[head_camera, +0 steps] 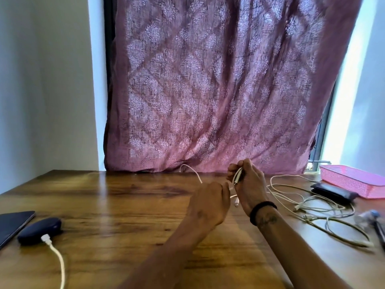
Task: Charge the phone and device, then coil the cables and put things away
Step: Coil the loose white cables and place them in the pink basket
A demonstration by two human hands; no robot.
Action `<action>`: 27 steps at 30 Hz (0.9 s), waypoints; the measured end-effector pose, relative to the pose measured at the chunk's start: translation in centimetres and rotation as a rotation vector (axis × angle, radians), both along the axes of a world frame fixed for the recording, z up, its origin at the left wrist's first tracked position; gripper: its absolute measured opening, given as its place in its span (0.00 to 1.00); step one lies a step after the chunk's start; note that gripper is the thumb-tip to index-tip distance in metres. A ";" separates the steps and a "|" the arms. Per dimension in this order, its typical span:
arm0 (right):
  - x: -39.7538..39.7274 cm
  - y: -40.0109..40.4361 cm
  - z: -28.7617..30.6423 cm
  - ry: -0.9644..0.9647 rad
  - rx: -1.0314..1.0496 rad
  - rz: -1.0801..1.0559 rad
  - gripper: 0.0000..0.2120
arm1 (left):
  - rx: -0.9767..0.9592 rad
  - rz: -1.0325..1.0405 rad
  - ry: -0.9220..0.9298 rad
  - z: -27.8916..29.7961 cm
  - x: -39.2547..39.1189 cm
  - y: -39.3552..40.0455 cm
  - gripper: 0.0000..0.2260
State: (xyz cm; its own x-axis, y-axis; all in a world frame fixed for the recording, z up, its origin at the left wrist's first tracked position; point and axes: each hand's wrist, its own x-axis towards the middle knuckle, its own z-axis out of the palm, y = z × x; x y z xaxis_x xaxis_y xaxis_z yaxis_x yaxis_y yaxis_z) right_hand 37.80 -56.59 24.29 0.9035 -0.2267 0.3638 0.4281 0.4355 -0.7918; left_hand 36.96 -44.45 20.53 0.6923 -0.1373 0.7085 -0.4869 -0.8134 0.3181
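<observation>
My right hand (248,182) is raised over the middle of the wooden table (129,205), closed around several loops of a white cable (237,175). My left hand (210,202) sits just beside it, pinching the same cable near its plug. A loose strand arcs back toward the curtain (189,168). At the left, a dark oval device (39,230) lies with a white cable (56,255) plugged into it. A dark phone (12,224) lies next to it at the table's left edge.
A tangle of white cables (312,207) sprawls on the right of the table. Behind it lie a black pouch (333,192) and a pink mesh tray (354,180). A blurred small object (370,217) sits at the right edge. A maroon curtain (218,80) hangs behind.
</observation>
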 end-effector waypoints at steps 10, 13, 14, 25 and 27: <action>-2.0 3.0 -2.6 -0.085 -0.937 -0.050 0.23 | -0.099 0.088 -0.246 3.3 0.0 4.1 0.29; -3.5 4.9 -2.4 0.127 -0.790 0.240 0.34 | -0.208 0.148 -0.328 4.0 0.3 5.7 0.26; -3.9 5.4 -2.3 0.181 -0.734 0.329 0.35 | -0.231 0.150 -0.318 4.1 0.6 5.9 0.26; -5.0 3.6 0.4 0.042 0.105 0.730 0.38 | -0.276 -0.032 0.045 1.3 2.4 4.9 0.26; -4.6 3.0 0.7 0.005 0.218 0.631 0.38 | -0.173 -0.093 0.051 0.7 1.8 3.7 0.22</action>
State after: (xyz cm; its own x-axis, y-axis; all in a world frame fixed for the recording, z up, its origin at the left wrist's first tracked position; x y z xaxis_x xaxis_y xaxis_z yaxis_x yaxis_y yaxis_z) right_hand 33.24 -53.61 25.00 0.8886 0.2783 0.3647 0.0347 0.7519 -0.6584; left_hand 38.75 -40.72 21.27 0.7181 -0.0816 0.6912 -0.5371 -0.6966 0.4757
